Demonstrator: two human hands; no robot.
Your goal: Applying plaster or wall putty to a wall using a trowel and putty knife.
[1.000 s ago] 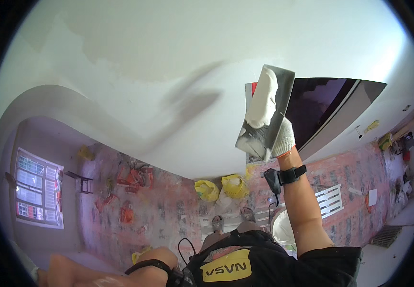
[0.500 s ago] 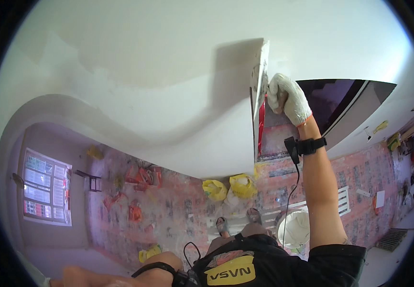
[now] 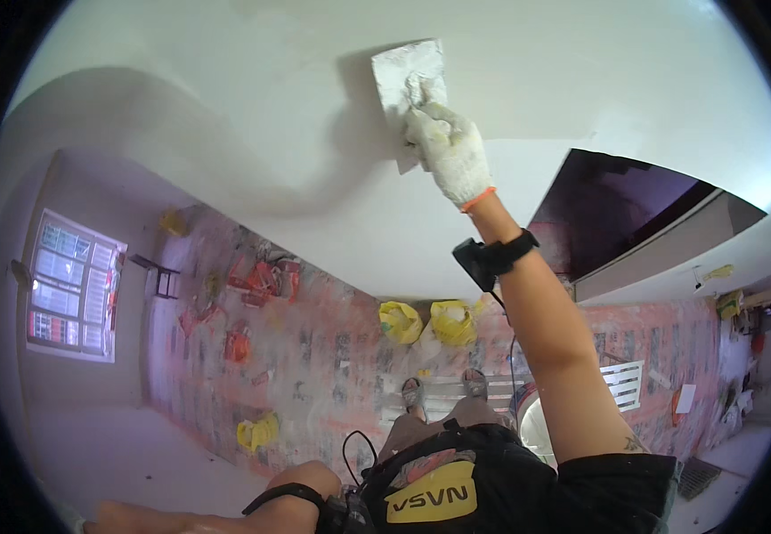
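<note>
My right hand [image 3: 448,151], in a white knit glove with an orange cuff, grips a smeared rectangular trowel [image 3: 409,69]. The trowel lies against the pale wall surface [image 3: 216,116], above and left of a dark opening [image 3: 612,209], and casts a soft shadow leftward. At the lower left, my bare left forearm [image 3: 154,518] runs to the frame's edge, where my left hand is too hidden and dark to make out. A white bucket [image 3: 537,427] is partly hidden behind my right arm.
I stand on a white slatted platform [image 3: 621,387] above a pink-covered floor. Yellow bags [image 3: 452,322] sit below the wall surface, red bags [image 3: 261,280] farther left. A barred window [image 3: 74,285] is at the left, with a dark stool [image 3: 165,280] beside it.
The trowel, earlier tilted with a white lump of compound showing, has turned and moved up and left flat against the wall, my right hand still on it.
</note>
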